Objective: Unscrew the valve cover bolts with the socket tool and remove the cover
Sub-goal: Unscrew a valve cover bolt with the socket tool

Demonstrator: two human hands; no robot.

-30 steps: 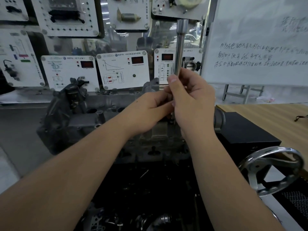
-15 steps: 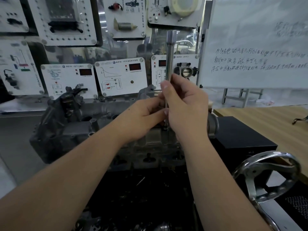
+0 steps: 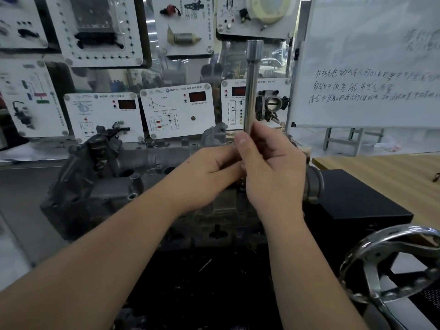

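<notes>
Both hands are gripping the socket tool, an upright steel shaft: the right hand is curling around its lower part and the left hand is pinching it just beside. It is standing over the valve cover on the engine. If the shaft is tilting off the bolt, it could slip or round the head. Both hands are hiding the tool's tip and the bolt, so engagement is unclear.

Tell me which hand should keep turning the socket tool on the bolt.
Probably the right hand: its fingers and thumb wrap the upright socket tool at the shaft. The left hand only pinches it lower down, mostly hidden, steadying it over the valve cover.
</notes>
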